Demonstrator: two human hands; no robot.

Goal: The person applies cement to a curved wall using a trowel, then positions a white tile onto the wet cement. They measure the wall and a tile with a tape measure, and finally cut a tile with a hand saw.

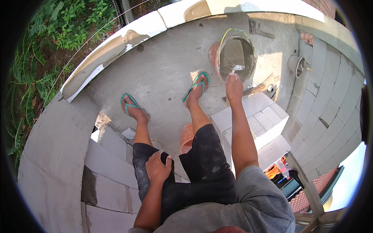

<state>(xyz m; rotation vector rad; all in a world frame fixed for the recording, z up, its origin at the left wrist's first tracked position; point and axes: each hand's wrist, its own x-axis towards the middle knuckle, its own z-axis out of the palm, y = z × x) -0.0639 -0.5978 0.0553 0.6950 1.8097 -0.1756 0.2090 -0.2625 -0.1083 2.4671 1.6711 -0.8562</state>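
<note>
My right hand (234, 89) is closed round the handle of a trowel (237, 68), its metal part down in a bucket (221, 46) of wet grey mortar (233, 53) with a yellow-green handle. My left hand (157, 167) rests on the left leg of my dark shorts, fingers loosely bent and thumb apart, holding nothing.
Light block stack (244, 108) on my right; block wall (326, 101) beyond; block seat (108, 186) beneath me. Hammer-like tool (262, 33), small bucket (294, 66), orange bucket (185, 136), orange tools (274, 170) around. Mortar-smeared white ledge (163, 19) edges the floor, plants (62, 27) outside.
</note>
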